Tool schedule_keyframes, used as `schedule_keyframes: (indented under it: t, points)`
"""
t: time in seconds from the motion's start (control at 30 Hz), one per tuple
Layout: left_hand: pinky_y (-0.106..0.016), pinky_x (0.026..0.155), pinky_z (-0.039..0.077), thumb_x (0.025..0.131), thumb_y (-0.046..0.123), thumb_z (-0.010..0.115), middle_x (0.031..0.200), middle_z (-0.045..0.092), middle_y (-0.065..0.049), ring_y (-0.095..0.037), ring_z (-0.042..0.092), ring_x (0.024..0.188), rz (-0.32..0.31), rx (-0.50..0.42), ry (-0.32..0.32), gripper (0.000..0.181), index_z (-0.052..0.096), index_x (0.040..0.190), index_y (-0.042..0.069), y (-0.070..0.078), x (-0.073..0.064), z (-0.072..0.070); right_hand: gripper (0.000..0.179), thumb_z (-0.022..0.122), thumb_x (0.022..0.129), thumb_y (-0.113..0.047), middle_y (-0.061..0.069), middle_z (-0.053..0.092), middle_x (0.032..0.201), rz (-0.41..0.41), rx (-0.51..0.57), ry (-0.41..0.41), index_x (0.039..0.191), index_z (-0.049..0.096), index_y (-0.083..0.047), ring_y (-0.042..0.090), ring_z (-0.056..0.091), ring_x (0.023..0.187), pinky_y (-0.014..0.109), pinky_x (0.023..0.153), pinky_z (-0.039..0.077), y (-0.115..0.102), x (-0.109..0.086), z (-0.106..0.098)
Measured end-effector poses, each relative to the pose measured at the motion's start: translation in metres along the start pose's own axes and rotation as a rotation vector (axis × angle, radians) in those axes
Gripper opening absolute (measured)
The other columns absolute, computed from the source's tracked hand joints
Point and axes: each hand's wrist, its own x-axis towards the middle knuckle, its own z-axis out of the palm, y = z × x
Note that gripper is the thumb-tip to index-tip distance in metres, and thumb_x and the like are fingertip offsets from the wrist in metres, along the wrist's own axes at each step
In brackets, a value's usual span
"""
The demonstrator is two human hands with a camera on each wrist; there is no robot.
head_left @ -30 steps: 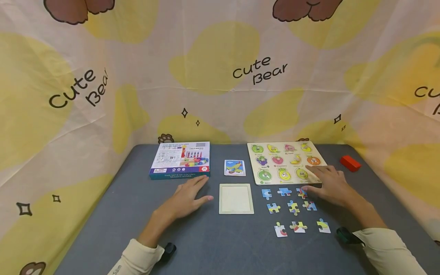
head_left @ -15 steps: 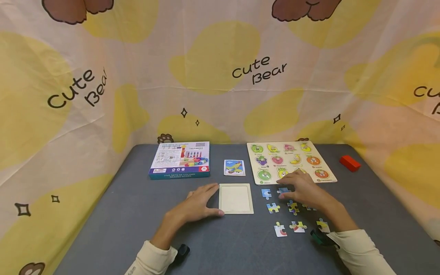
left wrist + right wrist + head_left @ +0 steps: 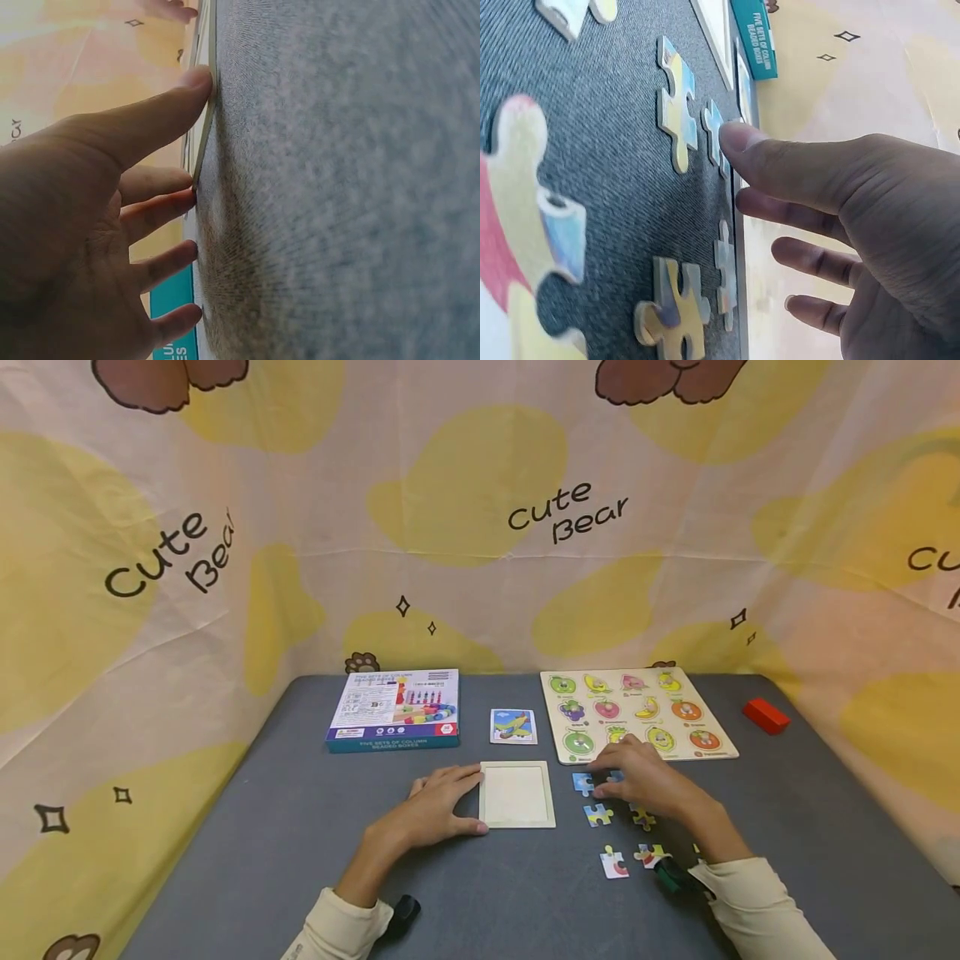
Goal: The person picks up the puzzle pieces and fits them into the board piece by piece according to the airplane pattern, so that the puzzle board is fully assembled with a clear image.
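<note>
My left hand (image 3: 429, 810) is at the left edge of a small cream puzzle tray (image 3: 517, 795). In the left wrist view its thumb and forefinger touch the rim, with the other fingers spread. My right hand (image 3: 651, 781) hovers low over loose jigsaw pieces, nearest a blue jigsaw piece (image 3: 582, 783) in the back row. The right wrist view shows the thumb beside that jigsaw piece (image 3: 714, 133), fingers relaxed and apart; whether they touch it I cannot tell. Several other pieces, such as one with a red patch (image 3: 613, 863), lie flat, some partly covered by the hand and wrist.
A fruit board (image 3: 549, 714) lies behind the pieces. A small picture card (image 3: 513, 727) sits behind the tray, with a boxed toy set (image 3: 393, 714) to its left. At the far right is a red block (image 3: 766, 716). A patterned curtain (image 3: 465, 485) encloses the grey table (image 3: 480, 902).
My left hand has moved right to the tray's edge. My right hand has moved left from the fruit board's front right to the blue piece at the back left of the pieces.
</note>
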Motion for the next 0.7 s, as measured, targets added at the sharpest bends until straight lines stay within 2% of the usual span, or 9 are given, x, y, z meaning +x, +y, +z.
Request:
schedule_keyframes:
  t: [0.3, 0.7]
  points:
    - [-0.071, 0.117, 0.022, 0.097, 0.040, 0.077, 0.169, 0.040, -0.006, -0.037, 0.031, 0.156, 0.005, 0.005, 0.004, 0.077, 0.046, 0.161, 0.011, 0.0010, -0.0011, -0.0005, 0.031, 0.086, 0.090, -0.025, 0.005, 0.073, 0.117, 0.017, 0.007, -0.016, 0.117, 0.082, -0.010, 0.025, 0.055, 0.105, 0.046, 0.088, 0.042, -0.0021, 0.0031, 0.0045]
    - [-0.071, 0.117, 0.022, 0.097, 0.038, 0.078, 0.169, 0.041, -0.007, -0.038, 0.031, 0.156, 0.009, 0.001, 0.006, 0.076, 0.047, 0.161, 0.011, 0.0032, -0.0020, -0.0018, 0.029, 0.087, 0.089, -0.023, 0.002, 0.071, 0.112, 0.058, 0.004, -0.015, 0.114, 0.083, -0.010, 0.026, 0.056, 0.105, 0.046, 0.088, 0.042, -0.0072, 0.0053, 0.0059]
